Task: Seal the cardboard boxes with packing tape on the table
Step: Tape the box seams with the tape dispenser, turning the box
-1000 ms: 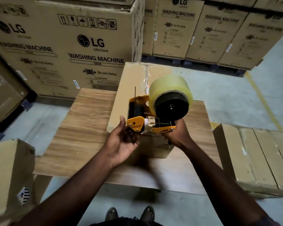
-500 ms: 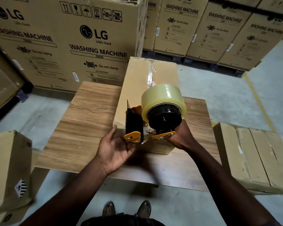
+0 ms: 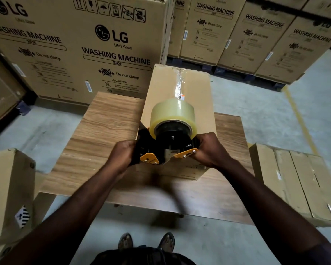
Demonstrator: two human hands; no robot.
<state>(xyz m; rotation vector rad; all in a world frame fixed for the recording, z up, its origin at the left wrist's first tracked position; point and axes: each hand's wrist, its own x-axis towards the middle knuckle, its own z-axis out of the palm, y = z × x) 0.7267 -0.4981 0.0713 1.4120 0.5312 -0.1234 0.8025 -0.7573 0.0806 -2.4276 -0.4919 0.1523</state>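
The left hand (image 3: 123,155) and the right hand (image 3: 211,150) both grip the tape dispenser (image 3: 168,142), one on each side, fingers curled tight round it. The left wraps the black front end; the right covers what is probably the handle, hidden under the palm.

Behind everything stand the washing machine cartons (image 3: 65,44), stacked in rows. In front of them is the wooden tabletop (image 3: 103,131), and on it lies the cardboard box (image 3: 161,88) being sealed. Its long axis runs straight away from the person, so the box stretches directly ahead of both hands. The dispenser is held at the box's near end, above the near top edge. Neither hand is clearly nearer the box.

The tape roll (image 3: 172,113) sits on top of the dispenser and faces the camera. Beyond it a strip of tape (image 3: 179,83) shines along the centre seam toward the far end. Whether it reaches the near edge cannot be told — the roll hides that stretch.

Judging from this, the coming move turns on that centre line: the dispenser has to stay square to the seam and travel along the box's length, not across it.

Smallest are the orange side plates (image 3: 149,159), low on the dispenser between the hands.
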